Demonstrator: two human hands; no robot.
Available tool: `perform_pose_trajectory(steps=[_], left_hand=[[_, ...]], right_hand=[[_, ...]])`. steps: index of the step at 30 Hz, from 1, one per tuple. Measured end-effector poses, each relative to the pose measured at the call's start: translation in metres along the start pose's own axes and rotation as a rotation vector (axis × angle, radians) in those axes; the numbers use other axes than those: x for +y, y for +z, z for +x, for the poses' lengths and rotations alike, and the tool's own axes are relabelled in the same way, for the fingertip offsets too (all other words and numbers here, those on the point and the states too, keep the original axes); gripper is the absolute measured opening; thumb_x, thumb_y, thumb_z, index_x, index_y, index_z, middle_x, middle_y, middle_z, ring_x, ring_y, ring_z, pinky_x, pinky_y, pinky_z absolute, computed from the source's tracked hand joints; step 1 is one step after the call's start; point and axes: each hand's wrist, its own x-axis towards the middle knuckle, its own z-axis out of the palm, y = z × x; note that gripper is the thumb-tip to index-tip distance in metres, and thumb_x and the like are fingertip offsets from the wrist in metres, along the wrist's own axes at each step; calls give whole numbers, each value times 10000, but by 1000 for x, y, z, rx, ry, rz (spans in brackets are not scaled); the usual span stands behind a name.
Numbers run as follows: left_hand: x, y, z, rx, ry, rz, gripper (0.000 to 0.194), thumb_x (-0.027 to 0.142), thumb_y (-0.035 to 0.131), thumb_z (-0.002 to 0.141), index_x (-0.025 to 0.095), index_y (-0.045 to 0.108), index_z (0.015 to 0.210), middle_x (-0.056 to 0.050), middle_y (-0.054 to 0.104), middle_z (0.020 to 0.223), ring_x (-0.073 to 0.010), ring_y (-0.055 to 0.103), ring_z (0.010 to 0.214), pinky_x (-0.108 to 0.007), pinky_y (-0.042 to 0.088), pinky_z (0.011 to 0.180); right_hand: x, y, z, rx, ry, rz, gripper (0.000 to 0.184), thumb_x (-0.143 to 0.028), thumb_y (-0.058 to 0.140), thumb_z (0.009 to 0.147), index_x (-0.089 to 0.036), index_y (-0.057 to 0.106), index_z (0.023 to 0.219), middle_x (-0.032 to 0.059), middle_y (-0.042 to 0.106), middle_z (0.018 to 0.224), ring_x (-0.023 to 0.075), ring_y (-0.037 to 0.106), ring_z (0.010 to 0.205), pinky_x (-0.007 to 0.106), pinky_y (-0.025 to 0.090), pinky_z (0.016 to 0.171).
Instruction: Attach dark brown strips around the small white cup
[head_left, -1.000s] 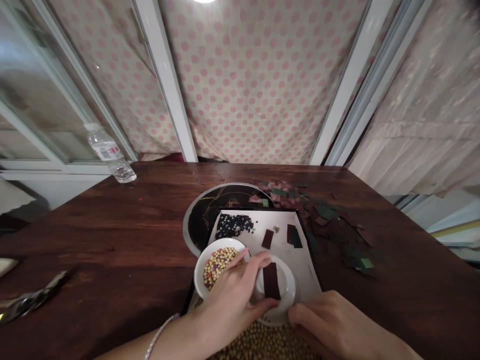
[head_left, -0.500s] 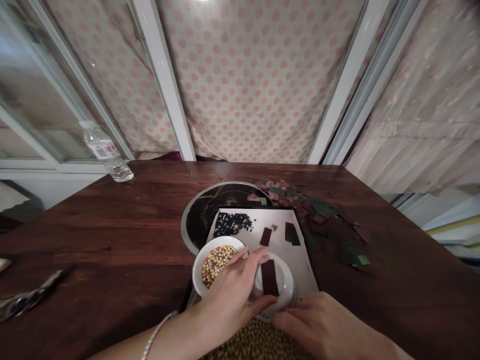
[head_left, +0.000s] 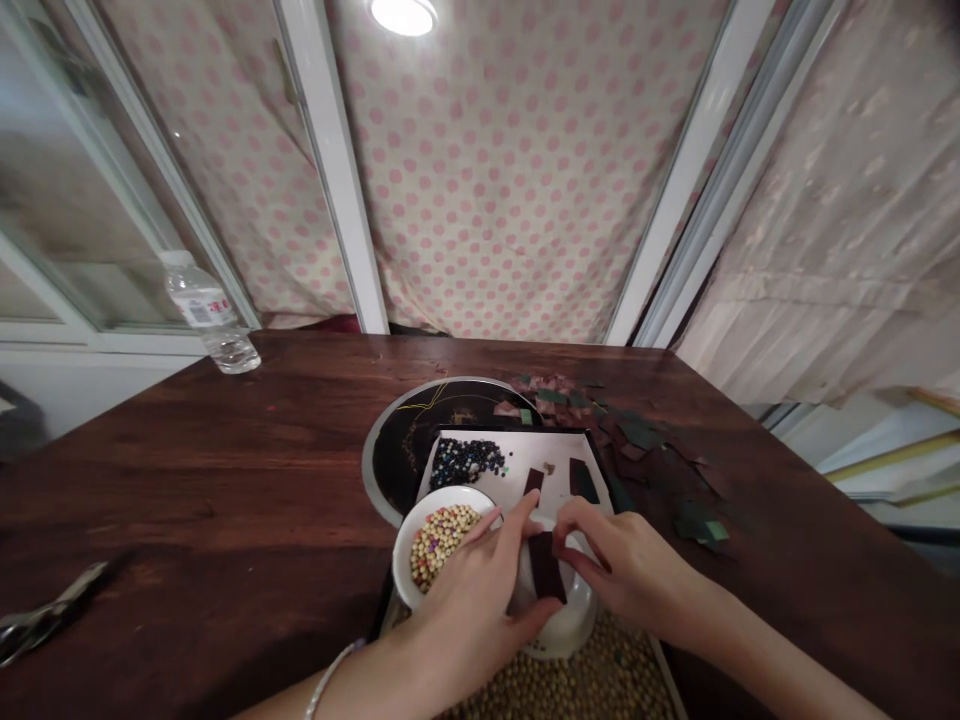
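Far to the left of the shallow white tray with a black rim [head_left: 517,480], a blurred, shiny metal tool [head_left: 49,615] lies on the dark reddish-brown wooden table [head_left: 225,500]; beyond the tray's far left stands a clear plastic water bottle with a white cap [head_left: 214,318]. Behind that rise white-framed glass panels [head_left: 337,150], and directly beyond the tray hangs a cream curtain with pink dots [head_left: 510,180], a bright round light [head_left: 403,15] showing against it. A round black disc with a grey rim [head_left: 390,470] shows from under the tray's far left corner, where loose black beads [head_left: 465,460] are heaped. On the tray's left side, a round white bowl [head_left: 403,570] holds yellowish beads [head_left: 442,540]. The left hand [head_left: 480,585] spans the tray's middle, thumb and fingers spread, the thumb touching a dark brown rectangular strip [head_left: 547,570] on a rounded whitish dish [head_left: 581,600]; whether it grips the dish I cannot tell. Brownish-gold beads [head_left: 570,690] cover the tray's near end. The right hand [head_left: 637,560], over the tray's right side, has thumb and forefinger nearly together at the strip's right edge; whether they pinch it is unclear. Brown and green scraps [head_left: 645,440] litter the table right of the tray, and a pale sheer curtain [head_left: 847,230] hangs farther right.
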Motion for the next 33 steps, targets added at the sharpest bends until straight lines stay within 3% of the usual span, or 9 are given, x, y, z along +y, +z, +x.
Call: perform_pose_trajectory(steps=[3, 10, 15, 22, 30, 33], left_hand=[[-3, 4, 0, 2, -13, 11, 848, 185, 650, 670, 151, 205, 1390, -163, 584, 1203, -345, 526, 1131, -555, 422, 939], [-7, 5, 2, 7, 14, -57, 805, 149, 630, 666, 183, 239, 1370, -113, 639, 1122, -320, 565, 1092, -554, 379, 980], [-6, 5, 1, 12, -14, -65, 772, 175, 624, 672, 170, 275, 1361, -116, 653, 1088, -334, 574, 1073, -549, 399, 963], [-6, 4, 0, -14, 38, -46, 778, 183, 641, 693, 148, 250, 1365, -146, 619, 1158, -313, 581, 1069, -543, 367, 997], [-4, 4, 0, -54, 2, -21, 769, 183, 641, 710, 161, 233, 1361, -146, 610, 1167, -325, 540, 1123, -554, 364, 994], [-4, 4, -1, -52, 1, -19, 757, 183, 644, 704, 143, 255, 1353, -151, 613, 1158, -331, 535, 1126, -549, 360, 1000]], right_hand=[[-3, 3, 9, -39, -75, -60, 124, -114, 406, 854, -188, 437, 948, 10, 622, 743, 138, 588, 625, 218, 333, 505], [-5, 11, -4, -21, -199, -135, 158, -62, 299, 858, -186, 391, 892, 6, 595, 668, 126, 544, 496, 228, 323, 452], [-6, 9, -10, -29, -139, -92, 159, -59, 291, 861, -186, 386, 872, 23, 602, 685, 133, 565, 536, 221, 369, 480], [7, 19, 5, 95, -103, -140, 144, -83, 299, 886, -180, 405, 873, 23, 584, 659, 133, 548, 518, 221, 375, 474], [-10, 17, -25, 106, -158, -54, 177, -88, 292, 892, -171, 445, 863, 10, 567, 608, 113, 521, 482, 207, 401, 462], [-9, 17, -24, 103, -139, -63, 183, -94, 295, 894, -173, 449, 837, 9, 565, 601, 115, 528, 486, 209, 412, 474]])
